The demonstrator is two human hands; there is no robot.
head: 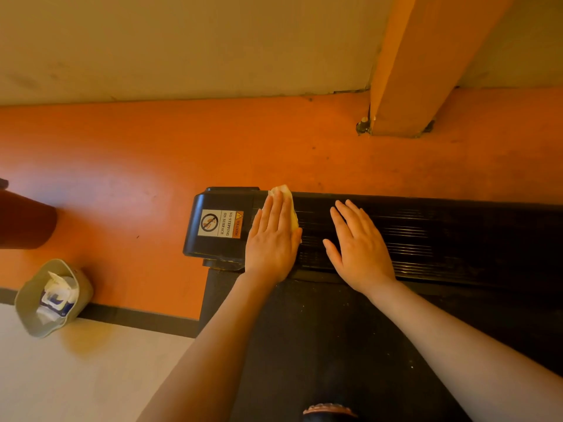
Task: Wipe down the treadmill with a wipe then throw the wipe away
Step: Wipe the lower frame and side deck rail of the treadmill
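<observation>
The black treadmill (441, 236) runs from the centre to the right, its ribbed side rail facing me and its dark belt (320, 345) below it. My left hand (272, 242) lies flat with straight fingers, pressing a pale yellowish wipe (288, 197) onto the rail beside the end cap. Only the wipe's top and right edge show past my fingers. My right hand (359, 248) rests flat and open on the rail just to the right, holding nothing.
The end cap carries a "no stepping on surface" warning sticker (221, 223). A small grey-green bin (53, 298) with crumpled wipes and a blue-white packet stands on the floor at lower left. An orange post (408, 86) rises at upper right. A dark brown object (24, 220) sits at the left edge.
</observation>
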